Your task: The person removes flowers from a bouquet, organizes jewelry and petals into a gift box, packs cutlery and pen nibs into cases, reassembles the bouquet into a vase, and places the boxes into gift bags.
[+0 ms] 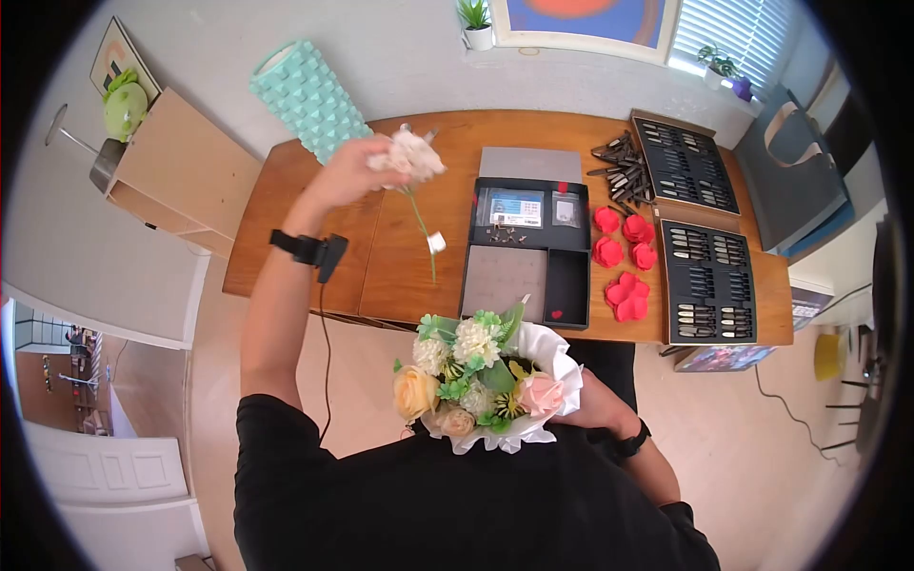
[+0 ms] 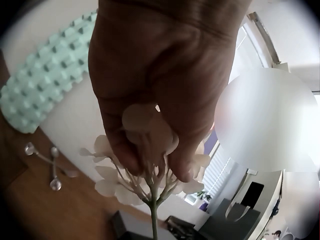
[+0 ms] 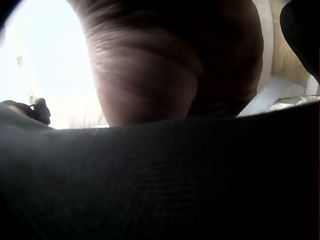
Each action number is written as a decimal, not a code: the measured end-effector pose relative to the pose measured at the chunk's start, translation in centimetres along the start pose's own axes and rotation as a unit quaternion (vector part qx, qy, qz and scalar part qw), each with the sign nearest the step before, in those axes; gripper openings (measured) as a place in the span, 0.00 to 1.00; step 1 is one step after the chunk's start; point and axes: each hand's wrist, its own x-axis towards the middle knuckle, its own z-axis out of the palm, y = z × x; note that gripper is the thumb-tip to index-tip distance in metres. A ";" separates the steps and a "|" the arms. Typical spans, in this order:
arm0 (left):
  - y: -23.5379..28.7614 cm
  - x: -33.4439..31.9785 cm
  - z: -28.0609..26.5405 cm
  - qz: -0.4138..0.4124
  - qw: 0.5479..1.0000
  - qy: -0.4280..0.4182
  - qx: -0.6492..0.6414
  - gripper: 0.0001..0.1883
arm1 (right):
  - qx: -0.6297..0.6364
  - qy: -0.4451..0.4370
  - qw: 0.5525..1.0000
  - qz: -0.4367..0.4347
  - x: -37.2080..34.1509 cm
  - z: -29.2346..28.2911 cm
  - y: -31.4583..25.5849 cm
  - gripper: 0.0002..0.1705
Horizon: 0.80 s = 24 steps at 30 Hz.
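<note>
We see the left hand pinching one pale flower | right hand at one bouquet, fingers hidden, grip we can't tell | two trays, table's right edge

We get daylight through the blinds; black edges and distortion frame the head view; wrist views show shadowed hands, pale blur in the left, white glare in the right.

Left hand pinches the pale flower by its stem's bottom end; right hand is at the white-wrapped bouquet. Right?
Not the bottom end: the left hand pinches the pale flower up at its bloom, as the left wrist view shows. The right hand is at the white-wrapped bouquet, as you said.
</note>
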 end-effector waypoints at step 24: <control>11.4 -8.7 5.4 0.212 0.977 0.003 -0.007 0.25 | 0.001 0.054 0.999 0.001 -0.1 -0.5 -0.3 0.41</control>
